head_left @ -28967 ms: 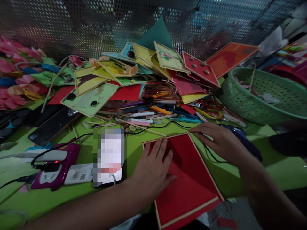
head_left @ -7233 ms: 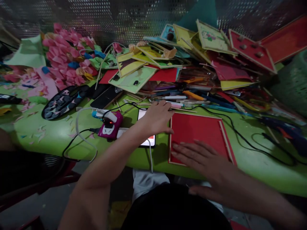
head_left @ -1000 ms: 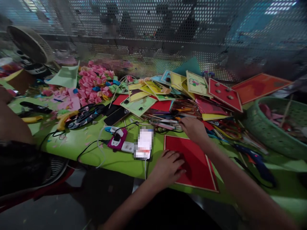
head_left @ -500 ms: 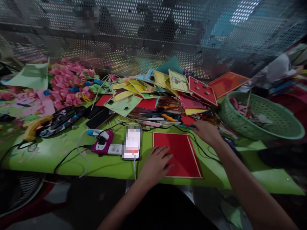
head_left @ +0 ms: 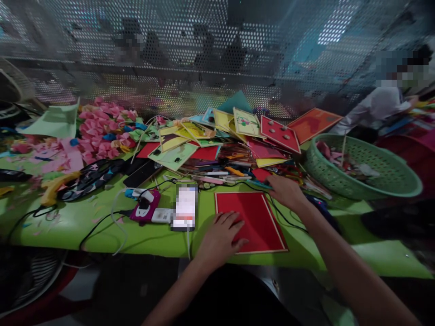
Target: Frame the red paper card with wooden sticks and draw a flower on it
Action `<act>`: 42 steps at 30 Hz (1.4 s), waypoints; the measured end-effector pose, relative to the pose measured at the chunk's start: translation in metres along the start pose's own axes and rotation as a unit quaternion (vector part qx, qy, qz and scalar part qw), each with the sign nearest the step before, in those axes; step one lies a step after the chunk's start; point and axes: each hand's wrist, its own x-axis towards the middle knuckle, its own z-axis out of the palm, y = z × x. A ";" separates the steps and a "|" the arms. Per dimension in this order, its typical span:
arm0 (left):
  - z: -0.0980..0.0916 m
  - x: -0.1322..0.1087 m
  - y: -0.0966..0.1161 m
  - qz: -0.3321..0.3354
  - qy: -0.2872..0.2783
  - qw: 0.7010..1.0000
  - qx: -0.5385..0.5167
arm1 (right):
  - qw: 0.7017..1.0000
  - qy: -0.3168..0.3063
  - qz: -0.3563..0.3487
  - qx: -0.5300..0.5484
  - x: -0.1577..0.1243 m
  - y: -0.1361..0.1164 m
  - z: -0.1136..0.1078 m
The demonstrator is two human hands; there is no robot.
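My left hand (head_left: 222, 235) lies flat on the left part of a red card (head_left: 260, 224) with a pale border, fingers spread. The card rests near the table's front edge. My right hand (head_left: 287, 190) reaches past the card's far right corner to the front of a heap of pens (head_left: 234, 171). Its fingers are bent together beside a small red piece (head_left: 261, 174); what they hold, if anything, is hidden. A black cord runs beneath that hand. Left of the card, a lit phone (head_left: 185, 206) lies with a white cable plugged in.
Decorated cards (head_left: 248, 121) are piled behind the pens. A green basket (head_left: 367, 167) stands at right. Leftward are a purple power strip (head_left: 146, 206), a yellow glue gun (head_left: 56, 188) and pink paper flowers (head_left: 102, 129). A perforated metal screen (head_left: 190, 54) backs the green table. Another person is at far right.
The view has shifted slightly. My left hand stays on the red card. My right hand stays by the pens, its fingers now closer together.
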 end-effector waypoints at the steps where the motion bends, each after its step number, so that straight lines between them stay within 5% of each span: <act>1: 0.001 0.000 0.000 0.002 0.004 1.000 0.002 | 1.000 0.003 0.002 -0.003 -0.001 0.001 0.000; 8: -0.012 0.005 -0.002 0.008 0.081 0.996 0.030 | 0.998 0.062 0.022 -0.019 -0.024 -0.004 -0.021; 11: -0.024 0.010 0.003 0.015 0.134 0.990 0.050 | 0.992 0.106 -0.052 0.047 -0.046 -0.023 -0.032; 16: -0.022 0.023 0.012 0.003 0.152 0.988 0.017 | 0.963 0.059 -0.143 0.220 -0.077 -0.060 -0.042; 21: -0.003 0.030 0.016 -0.025 0.129 0.991 0.002 | 0.891 0.038 -0.077 0.445 -0.087 -0.067 -0.037; 26: -0.003 0.031 0.023 -0.047 0.118 0.992 -0.018 | 0.718 0.024 0.043 0.694 -0.089 -0.076 -0.013; 28: -0.004 0.032 0.025 -0.054 0.119 0.991 -0.018 | 0.683 0.004 0.038 0.729 -0.088 -0.083 -0.004; 38: 0.005 0.027 0.023 -0.045 0.130 0.990 -0.010 | 0.621 0.047 0.072 0.779 -0.089 -0.096 -0.004; 42: 0.008 0.025 0.026 -0.032 0.128 0.991 -0.016 | 0.631 0.052 0.066 0.772 -0.095 -0.103 -0.008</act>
